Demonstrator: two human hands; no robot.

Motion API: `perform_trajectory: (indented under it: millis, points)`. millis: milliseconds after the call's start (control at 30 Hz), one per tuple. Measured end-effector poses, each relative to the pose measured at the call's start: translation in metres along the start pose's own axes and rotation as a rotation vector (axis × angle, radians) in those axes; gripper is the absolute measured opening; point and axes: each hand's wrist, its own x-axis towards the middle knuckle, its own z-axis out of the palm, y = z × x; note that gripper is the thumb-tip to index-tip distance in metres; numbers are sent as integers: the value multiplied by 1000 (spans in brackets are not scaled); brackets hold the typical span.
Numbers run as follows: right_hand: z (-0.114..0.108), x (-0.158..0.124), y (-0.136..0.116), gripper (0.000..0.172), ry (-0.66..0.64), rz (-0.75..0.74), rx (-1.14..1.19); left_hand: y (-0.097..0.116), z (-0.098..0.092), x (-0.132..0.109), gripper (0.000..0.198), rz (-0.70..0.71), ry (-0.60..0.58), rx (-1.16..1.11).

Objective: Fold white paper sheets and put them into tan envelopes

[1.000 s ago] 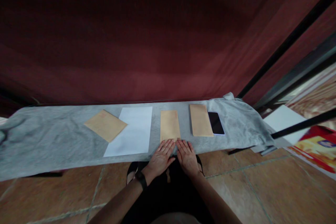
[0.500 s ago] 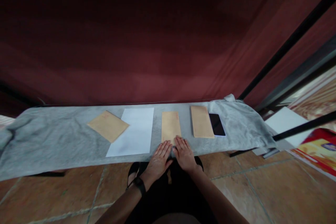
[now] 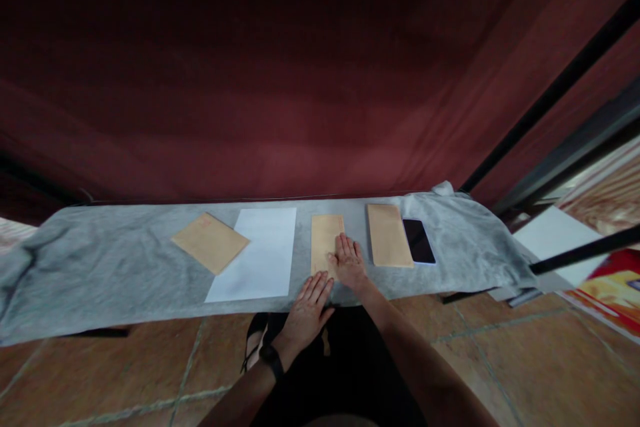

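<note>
A tan envelope [image 3: 325,240] lies lengthwise in the middle of a grey cloth [image 3: 100,273]. My right hand [image 3: 347,262] rests flat on its near right part, fingers stretched out. My left hand [image 3: 309,307], a dark band at its wrist, lies open at the cloth's front edge just below the envelope. A white sheet of paper [image 3: 257,253] lies to the left, and a second tan envelope [image 3: 210,242] sits skewed beyond it. A third tan envelope [image 3: 389,235] lies to the right, beside a black phone [image 3: 419,241].
A dark red curtain [image 3: 280,80] hangs behind the cloth-covered surface. Brown floor tiles [image 3: 125,367] run along the near side. At the right stand dark metal bars [image 3: 575,253], a white sheet [image 3: 555,233] and a red and yellow printed item [image 3: 610,293].
My right hand has slid forward onto the middle envelope. My left hand has stayed near the cloth's front edge, a little back from the envelope. The view has shifted slightly.
</note>
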Motion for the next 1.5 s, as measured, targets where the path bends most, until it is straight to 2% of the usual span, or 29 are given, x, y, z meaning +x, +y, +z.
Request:
perform_trajectory:
  millis: [167,300,400,533,767,900,967,1067,1333,1500]
  points:
    - [-2,18,-3,62,-81,69,-28,1,-2,1,64,-16,-10,-6]
    - [-1,16,-3,61,-51,59,-17,1,-2,1,63,-20,-1,1]
    - [0,1,-4,58,2,15,-8,0,0,1,63,-15,2,8]
    - [-6,-34,-8,56,54,-63,-12,-1,3,0,65,-12,10,3]
    - [-35,-86,-3,51,-5,-168,-43,3,-5,6,47,-41,61,-41]
    - [-41,-100,2,50,-8,-182,-24,4,-12,23,41,-101,45,-50]
    - [-42,-102,2,49,-5,-169,-14,2,-12,36,43,-83,11,-45]
    - [-43,-101,-1,46,-1,-144,6,-4,-6,58,46,-44,-29,-35]
    - [-47,-100,-8,47,-1,-98,50,-19,21,121,54,-87,-36,10]
    - [-50,-100,-8,49,-6,-104,68,-26,22,139,54,-77,-30,14]
